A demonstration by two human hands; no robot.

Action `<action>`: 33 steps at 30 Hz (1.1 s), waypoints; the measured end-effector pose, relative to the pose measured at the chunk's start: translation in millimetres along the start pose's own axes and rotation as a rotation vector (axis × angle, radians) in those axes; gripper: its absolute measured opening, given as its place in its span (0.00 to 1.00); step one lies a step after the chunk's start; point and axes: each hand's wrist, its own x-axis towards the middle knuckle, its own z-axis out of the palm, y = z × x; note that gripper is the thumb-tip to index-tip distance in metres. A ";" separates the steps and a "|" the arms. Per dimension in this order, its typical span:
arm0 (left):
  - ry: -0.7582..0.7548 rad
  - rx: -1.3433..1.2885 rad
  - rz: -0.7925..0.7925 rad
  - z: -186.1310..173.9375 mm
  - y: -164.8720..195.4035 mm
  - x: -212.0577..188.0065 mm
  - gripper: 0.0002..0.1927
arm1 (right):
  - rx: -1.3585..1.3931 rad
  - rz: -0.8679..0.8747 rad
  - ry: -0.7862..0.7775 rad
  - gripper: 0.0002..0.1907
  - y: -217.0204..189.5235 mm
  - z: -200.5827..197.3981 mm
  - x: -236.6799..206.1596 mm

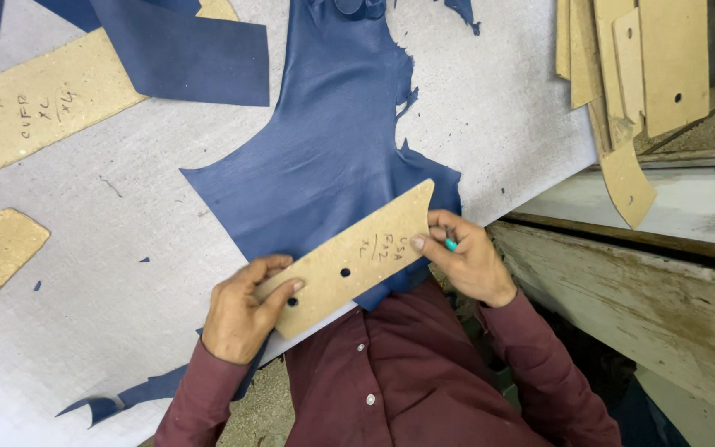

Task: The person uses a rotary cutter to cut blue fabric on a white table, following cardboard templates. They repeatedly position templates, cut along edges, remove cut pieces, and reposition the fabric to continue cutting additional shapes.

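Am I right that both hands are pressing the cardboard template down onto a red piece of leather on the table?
Not quite: the leather is blue, not red, as the head view shows. Both the left hand and right hand do hold the template on it.

The blue leather hide [324, 157] runs off the top edge of the frame; its lower part is covered by the cardboard pattern [349, 258]. The small turquoise object [451, 245] in the right hand [465, 257] is mostly concealed by the fingers; its kind cannot be determined. The stacked cardboard patterns [647, 74] at upper right are cut by the top edge.
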 end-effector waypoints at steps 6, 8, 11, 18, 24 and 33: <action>0.499 0.627 0.495 -4.0 19.6 21.0 0.23 | -0.068 -0.095 0.176 0.11 -19.4 -0.5 58.4; 0.542 0.686 0.496 1.0 13.9 20.5 0.23 | -0.089 -0.143 0.220 0.11 -29.5 7.2 67.9; 0.596 0.760 0.489 11.6 1.3 18.4 0.22 | -0.121 -0.176 0.263 0.11 -47.9 21.3 77.0; 0.690 0.750 0.430 16.2 -11.4 22.1 0.16 | -0.623 0.070 0.415 0.21 -81.5 38.5 93.5; 0.713 0.635 0.404 14.4 -4.8 21.5 0.16 | -0.693 -0.339 0.518 0.18 -63.4 46.1 72.3; 0.797 0.524 0.423 18.1 -10.2 27.4 0.13 | -0.648 -0.325 0.449 0.21 -42.9 48.5 67.5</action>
